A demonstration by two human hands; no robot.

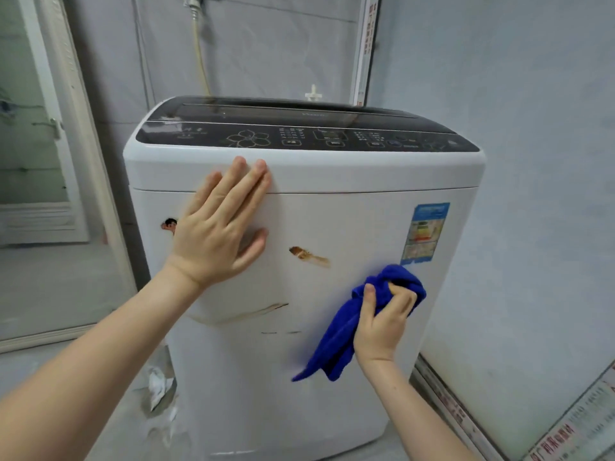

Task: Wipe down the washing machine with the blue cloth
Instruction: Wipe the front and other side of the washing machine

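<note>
The blue cloth [352, 324] is bunched in the right hand [382, 322], its fingers curled round it against the washing machine [349, 221] front; part of the cloth is hidden behind that hand. A brown smear [307, 256] lies up-left of it. The left hand [219, 224] is pressed flat, fingers straight, partly covering a sticker [169, 224].

1. We are seeing pale markings and button captions on the dark control panel [299, 139] of the washing machine [332, 221], all too small to read.
2. We are making out a faint brand word on the lid [309, 114], but its letters are too blurred to read.
3. We are looking at a blue label [424, 232] with coloured bars on the machine's front; its print is illegible.
4. We are finding red Chinese characters on a sheet [579, 430] at lower right and on a vertical strip [367, 44] above, too blurred to read.
</note>
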